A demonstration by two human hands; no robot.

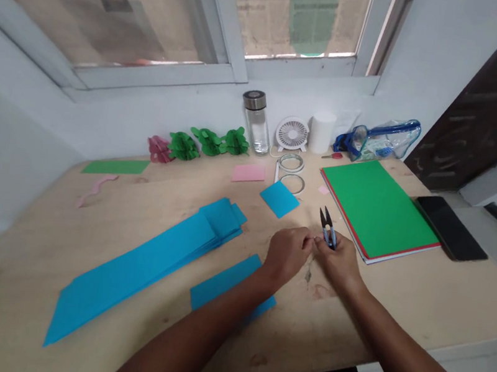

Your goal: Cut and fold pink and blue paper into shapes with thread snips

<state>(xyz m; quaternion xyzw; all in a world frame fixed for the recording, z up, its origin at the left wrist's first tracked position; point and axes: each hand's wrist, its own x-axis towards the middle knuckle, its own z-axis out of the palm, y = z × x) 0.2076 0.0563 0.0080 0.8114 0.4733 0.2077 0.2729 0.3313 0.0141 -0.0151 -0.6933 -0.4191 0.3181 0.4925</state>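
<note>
My right hand (340, 260) is closed around a pair of thread snips (328, 229), whose dark blades point away from me and stand apart. Close beside it, my left hand (288, 252) is closed, its fingertips pinched near the right fingertips. Whatever lies in that pinch is too small to make out. A blue paper piece (230, 284) lies partly under my left forearm. Just beyond the hands rests a small blue paper square (280, 199). Long stacked blue paper strips (143, 257) lie to the left.
Green sheets on a pad (377, 209) and a phone (450, 228) lie right. Along the wall stand green paper shapes (211, 142), a glass bottle (258, 126), a small fan (292, 135), a white cylinder (321, 133) and a clear pouch (385, 141). Tape rolls (290, 163) lie before the fan.
</note>
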